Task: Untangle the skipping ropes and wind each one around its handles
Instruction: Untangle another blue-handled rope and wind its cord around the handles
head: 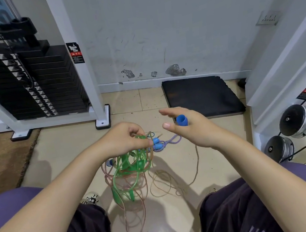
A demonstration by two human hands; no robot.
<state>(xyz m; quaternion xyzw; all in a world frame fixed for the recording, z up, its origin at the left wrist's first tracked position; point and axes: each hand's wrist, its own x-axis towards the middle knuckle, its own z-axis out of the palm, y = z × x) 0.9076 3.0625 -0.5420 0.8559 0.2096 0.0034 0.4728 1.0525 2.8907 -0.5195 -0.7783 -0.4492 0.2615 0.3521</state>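
Left hand (123, 137) fingers (141, 137) curl and pinch the top of the tangled green rope (129, 166), holding the knot up off the floor. Thin pinkish-orange rope (134, 213) loops hang through the same tangle and trail down onto the tiled floor (64, 148) between the knees; more thin loops spread to the right on the floor. Right hand (191, 128) is raised beside the tangle, index finger and thumb stretched out straight, a blue handle (182, 120) tucked in the palm side; which fingers grip it cannot be told. Just past the left fingers, two more blue handle ends (157, 143) sit by a purple-white braided rope (171, 141), lying on the floor. Small blue piece (111, 162) shows left of the green tangle, blurred. Beyond: black mat (200, 95) against the wall, weight stack machine (25, 82) at left, weight plates (296, 121) at right. Person seated, dark trousers, purple seat under the arms.
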